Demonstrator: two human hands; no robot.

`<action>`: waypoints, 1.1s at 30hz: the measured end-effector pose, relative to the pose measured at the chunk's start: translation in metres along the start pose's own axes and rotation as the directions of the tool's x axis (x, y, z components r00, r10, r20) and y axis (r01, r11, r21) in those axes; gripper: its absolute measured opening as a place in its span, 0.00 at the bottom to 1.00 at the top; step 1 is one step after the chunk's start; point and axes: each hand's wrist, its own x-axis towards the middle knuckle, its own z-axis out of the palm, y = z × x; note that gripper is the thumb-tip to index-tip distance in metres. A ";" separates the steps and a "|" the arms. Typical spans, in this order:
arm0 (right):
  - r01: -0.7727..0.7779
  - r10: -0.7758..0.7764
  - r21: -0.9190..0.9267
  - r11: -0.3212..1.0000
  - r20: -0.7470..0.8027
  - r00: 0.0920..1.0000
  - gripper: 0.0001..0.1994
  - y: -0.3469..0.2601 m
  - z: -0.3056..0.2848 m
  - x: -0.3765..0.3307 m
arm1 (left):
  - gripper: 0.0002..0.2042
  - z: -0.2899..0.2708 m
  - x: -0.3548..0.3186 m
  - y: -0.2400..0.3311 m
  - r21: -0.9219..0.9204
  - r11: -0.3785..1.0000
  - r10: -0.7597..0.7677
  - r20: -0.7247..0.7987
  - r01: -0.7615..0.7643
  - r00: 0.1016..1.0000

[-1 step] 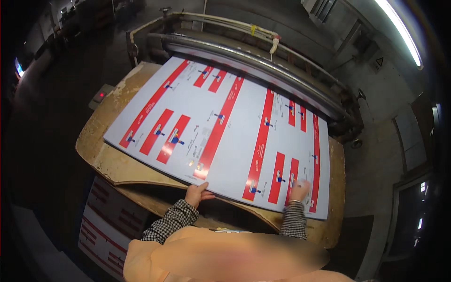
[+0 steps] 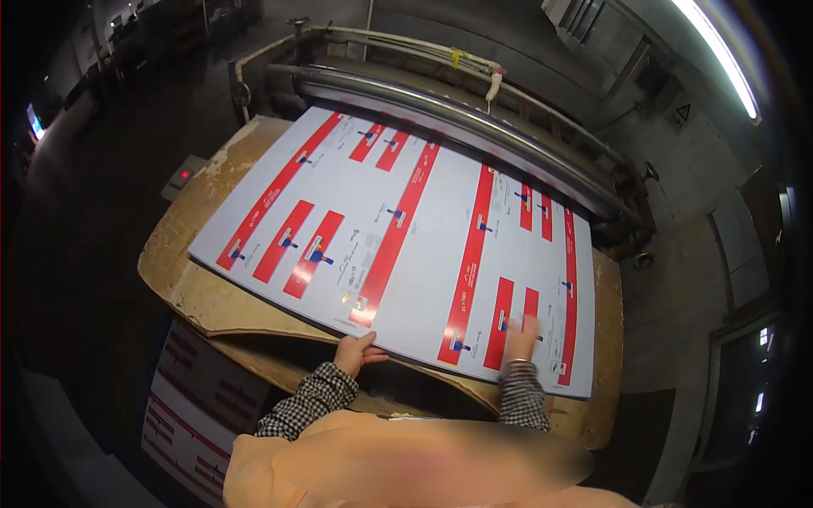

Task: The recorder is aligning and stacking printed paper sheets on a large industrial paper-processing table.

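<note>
A large white printed sheet [image 2: 412, 292] with red bands and small blue figures lies flat before me, its far edge at the rollers. It seems to rest on others, as the near edge looks thick. My left hand [image 2: 357, 354] is closed at the middle of the near edge, thumb above and fingers against the edge. Over the right part of the sheet is my right hand [image 2: 522, 341], above the red bands near the front. Its fingers are smeared by motion, and I cannot tell whether it touches the paper.
A long metal roller [image 2: 474, 127] of a machine spans the far side, below a pale pipe [image 2: 406, 44]. The worn wooden table [image 2: 174, 241] has a curved front cutout. More printed sheets [image 2: 182, 432] lie lower left. A box with a red light [image 2: 184, 175] sits at the table's left.
My right hand has shifted a little to the left over the sheet. My left hand stays at the near edge, and the sheet has slid very slightly toward me.
</note>
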 end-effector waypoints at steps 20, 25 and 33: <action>0.659 -0.569 0.282 0.698 0.777 0.270 0.11 -0.168 0.035 -0.049 | 0.18 -0.021 0.016 -0.015 0.001 0.999 -0.039 0.030 0.039 0.999; 0.694 -0.501 0.218 0.686 0.833 0.234 0.12 -0.152 0.044 -0.064 | 0.18 -0.014 0.009 -0.009 -0.005 1.000 -0.017 0.065 0.017 0.998; 0.612 -0.366 0.105 0.784 0.874 0.319 0.20 -0.131 0.083 -0.051 | 0.18 -0.016 0.004 -0.004 0.030 0.999 -0.036 0.029 0.035 0.999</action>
